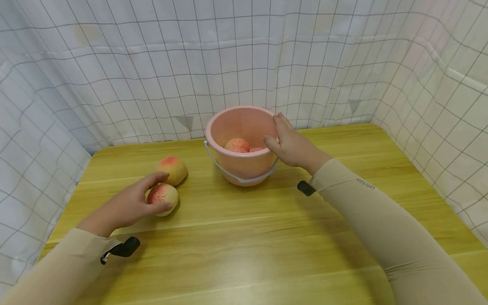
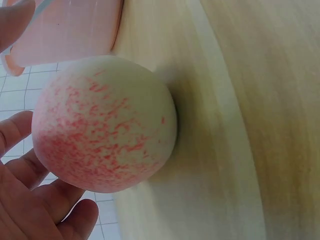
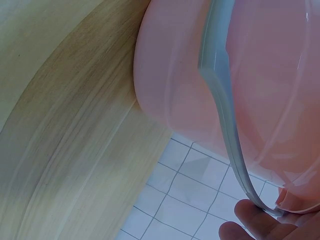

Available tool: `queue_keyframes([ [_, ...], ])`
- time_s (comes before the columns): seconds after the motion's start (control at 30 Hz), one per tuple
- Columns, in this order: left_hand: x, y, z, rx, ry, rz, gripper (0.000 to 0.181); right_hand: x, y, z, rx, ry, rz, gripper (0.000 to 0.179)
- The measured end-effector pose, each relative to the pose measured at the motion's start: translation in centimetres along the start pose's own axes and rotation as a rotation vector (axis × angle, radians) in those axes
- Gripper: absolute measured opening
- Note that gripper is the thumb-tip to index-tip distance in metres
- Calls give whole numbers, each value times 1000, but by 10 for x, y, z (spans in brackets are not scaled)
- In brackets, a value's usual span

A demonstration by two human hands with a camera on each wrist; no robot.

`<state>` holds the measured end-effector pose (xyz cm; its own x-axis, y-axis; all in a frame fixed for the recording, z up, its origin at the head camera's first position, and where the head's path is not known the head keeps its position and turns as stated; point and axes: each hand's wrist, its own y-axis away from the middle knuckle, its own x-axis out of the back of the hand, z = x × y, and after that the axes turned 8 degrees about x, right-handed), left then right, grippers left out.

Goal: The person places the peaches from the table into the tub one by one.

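My left hand (image 1: pixel 128 204) is spread around a peach (image 1: pixel 163 199) on the table, pale yellow with red specks. In the left wrist view, fingers (image 2: pixel 55 200) lie along the far side of this peach, while the thumb (image 2: pixel 12 25) stands apart from it. Just behind sits a second peach (image 1: pixel 173 171) with a red top. My right hand (image 1: pixel 293 145) holds the right rim of a pink bucket (image 1: pixel 245 164), thumb over the opening. In the right wrist view its fingertips (image 3: pixel 250 212) are by the end of the pale handle (image 3: pixel 230 125). Inside the bucket lies a speckled peach (image 1: pixel 237 146), with another partly hidden.
A wooden table (image 1: pixel 235 250) carries the bucket near its back edge, with the two loose peaches to the left. White curtains (image 1: pixel 234 42) with a dark grid pattern surround the table at the back and both sides.
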<state>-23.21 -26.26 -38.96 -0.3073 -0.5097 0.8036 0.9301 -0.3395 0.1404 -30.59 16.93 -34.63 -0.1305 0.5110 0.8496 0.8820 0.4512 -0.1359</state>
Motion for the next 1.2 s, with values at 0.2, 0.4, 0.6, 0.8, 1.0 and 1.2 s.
queue_keyframes([
  [0.2, -3, 0, -2, -2, -10, -6, 85, 0, 0, 0, -2, 1, -2, 85],
  [0.4, -4, -2, -3, -7, -13, -4, 85, 1, 0, -1, -2, 14, -5, 85],
  [0.6, -5, -2, -4, -1, -23, -3, 84, 0, -1, 0, -5, 9, -3, 84],
  [0.8, -7, -5, -7, 0, -28, -12, 84, -2, -2, 1, -9, 11, 3, 83],
  [1.0, -7, -6, -10, 3, -26, -18, 81, -3, -3, 2, -15, 1, 6, 82],
  [1.2, -8, -6, -11, 8, -20, -22, 81, -2, -2, 3, -18, 2, 0, 84],
])
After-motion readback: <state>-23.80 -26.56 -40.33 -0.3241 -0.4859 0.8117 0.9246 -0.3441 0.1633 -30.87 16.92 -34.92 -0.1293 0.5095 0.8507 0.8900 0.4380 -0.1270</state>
